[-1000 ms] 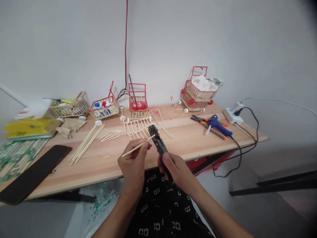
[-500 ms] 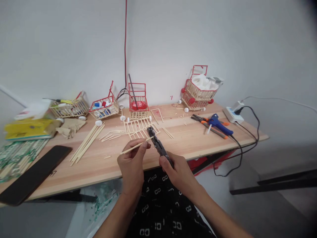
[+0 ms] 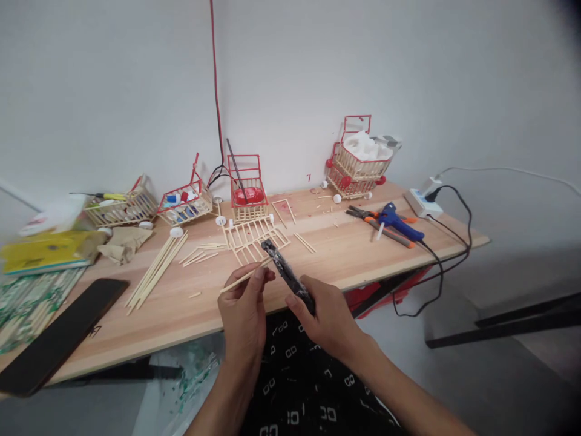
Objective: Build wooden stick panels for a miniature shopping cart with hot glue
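My left hand [image 3: 242, 303] pinches a thin bamboo stick [image 3: 238, 281] between thumb and fingers. The stick slants up to the right, and its far end meets the jaw end of a black, long hand tool [image 3: 288, 274], whose exact kind I cannot make out. My right hand [image 3: 324, 312] is wrapped round the lower part of this tool, which has pale smears on it. Just beyond both hands lies a flat lattice frame [image 3: 256, 236] of glued sticks. Cut short sticks [image 3: 202, 253] are to its left, and two more sticks [image 3: 304, 242] to its right.
Small stick-built carts [image 3: 247, 194] stand along the wall. At the right lie a blue glue gun [image 3: 397, 223], orange-handled pliers [image 3: 363, 215] and a power strip [image 3: 422, 203] with trailing cables. Long sticks [image 3: 157, 272], a black phone [image 3: 68, 333] and wrapped chopsticks [image 3: 40, 300] occupy the left.
The view has shifted slightly. The stick has slid back from crossing the tool, so its tip now ends at the tool's edge. Both hands keep their holds.
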The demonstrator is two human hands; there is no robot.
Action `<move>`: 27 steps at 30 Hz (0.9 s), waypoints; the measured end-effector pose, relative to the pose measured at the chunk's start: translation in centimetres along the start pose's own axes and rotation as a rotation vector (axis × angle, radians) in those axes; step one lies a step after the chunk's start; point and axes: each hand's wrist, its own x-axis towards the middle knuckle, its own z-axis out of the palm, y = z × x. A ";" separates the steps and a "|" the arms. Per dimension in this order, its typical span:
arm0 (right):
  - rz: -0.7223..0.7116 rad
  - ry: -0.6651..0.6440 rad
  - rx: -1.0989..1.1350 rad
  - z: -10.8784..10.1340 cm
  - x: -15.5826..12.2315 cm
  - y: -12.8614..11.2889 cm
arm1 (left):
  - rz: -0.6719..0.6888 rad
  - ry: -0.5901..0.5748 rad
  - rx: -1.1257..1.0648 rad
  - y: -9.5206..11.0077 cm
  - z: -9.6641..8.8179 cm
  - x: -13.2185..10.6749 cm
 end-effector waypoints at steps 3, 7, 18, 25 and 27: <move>0.021 -0.012 0.057 0.0 -0.1 0.3 | 0.040 0.008 0.123 0.0 0.4 -0.4; 0.034 -0.004 0.128 -0.3 0.1 0.6 | 0.142 0.020 0.306 0.1 1.1 -0.5; 0.048 -0.130 0.329 -1.0 0.2 -0.4 | 0.079 -0.003 0.134 0.2 1.3 0.1; 0.072 -0.140 0.326 -0.8 0.2 -0.5 | 0.054 -0.019 0.097 0.4 1.1 0.2; 0.071 -0.139 0.320 -0.9 0.3 -0.5 | 0.056 -0.018 0.108 0.3 0.9 0.2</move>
